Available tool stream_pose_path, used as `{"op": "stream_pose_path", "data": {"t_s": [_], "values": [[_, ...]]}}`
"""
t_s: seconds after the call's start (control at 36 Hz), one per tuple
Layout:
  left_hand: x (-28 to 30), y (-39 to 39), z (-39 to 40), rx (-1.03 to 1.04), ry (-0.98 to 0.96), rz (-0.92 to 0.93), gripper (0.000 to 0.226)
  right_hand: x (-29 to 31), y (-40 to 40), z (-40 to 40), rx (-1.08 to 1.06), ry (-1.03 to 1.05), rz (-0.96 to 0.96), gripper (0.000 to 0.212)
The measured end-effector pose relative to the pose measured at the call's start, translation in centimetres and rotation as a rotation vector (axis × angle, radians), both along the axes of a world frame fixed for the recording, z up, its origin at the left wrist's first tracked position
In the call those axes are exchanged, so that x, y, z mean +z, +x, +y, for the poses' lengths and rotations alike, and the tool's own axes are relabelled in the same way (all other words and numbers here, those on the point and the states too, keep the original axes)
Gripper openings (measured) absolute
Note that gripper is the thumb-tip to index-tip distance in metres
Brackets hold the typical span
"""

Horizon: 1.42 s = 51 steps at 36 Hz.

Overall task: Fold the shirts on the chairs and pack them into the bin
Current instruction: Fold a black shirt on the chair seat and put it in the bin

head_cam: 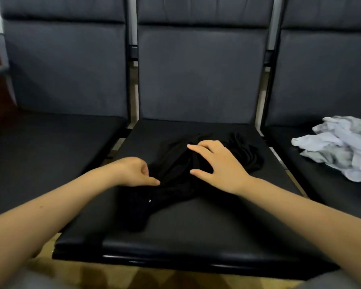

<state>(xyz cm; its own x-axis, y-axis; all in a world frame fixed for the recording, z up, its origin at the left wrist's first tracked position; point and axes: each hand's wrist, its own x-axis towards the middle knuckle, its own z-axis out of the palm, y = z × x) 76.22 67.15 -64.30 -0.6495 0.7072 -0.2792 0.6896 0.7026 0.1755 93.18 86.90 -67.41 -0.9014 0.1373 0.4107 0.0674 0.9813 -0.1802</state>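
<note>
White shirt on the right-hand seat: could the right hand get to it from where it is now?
Probably yes. The right hand rests open on the black shirt on the middle seat; the white shirt lies uncovered on the neighbouring seat, with nothing in the way.

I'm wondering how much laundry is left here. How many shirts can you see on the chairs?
2. A black shirt lies bunched on the middle chair, under both hands. A crumpled white shirt sits on the right chair, though that heap may hide more.
</note>
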Motion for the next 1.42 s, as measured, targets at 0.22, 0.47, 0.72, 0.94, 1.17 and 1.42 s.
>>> {"op": "stream_pose_path", "data": {"t_s": [0.22,0.47,0.72,0.94,1.17,1.42], "values": [[-1.4,-2.2,0.6,0.175,0.597,-0.274,0.03,-0.2,-0.5,2.7,-0.168,0.207,-0.342,0.068],[-0.5,-3.4,2.6,0.269,0.921,-0.18,0.008,2.7,-0.3,-0.9,-0.345,0.063,-0.472,0.049],[0.3,-3.5,-1.9,0.233,0.838,0.019,0.011,8.3,-4.6,-2.3,-0.37,-0.068,-0.116,0.024],[-0.8,-3.3,-5.9,0.301,0.623,-0.111,0.051,4.9,-13.4,-4.1,-0.108,-0.291,-0.328,0.062],[-2.4,-0.6,-5.4,0.098,0.433,-0.162,0.057,2.8,-15.6,-4.7,-0.099,-0.541,-0.43,0.033],[-3.0,0.8,-1.9,0.038,0.387,-0.066,0.051,7.5,-10.4,0.6,-0.14,-1.486,0.043,0.032]]}}
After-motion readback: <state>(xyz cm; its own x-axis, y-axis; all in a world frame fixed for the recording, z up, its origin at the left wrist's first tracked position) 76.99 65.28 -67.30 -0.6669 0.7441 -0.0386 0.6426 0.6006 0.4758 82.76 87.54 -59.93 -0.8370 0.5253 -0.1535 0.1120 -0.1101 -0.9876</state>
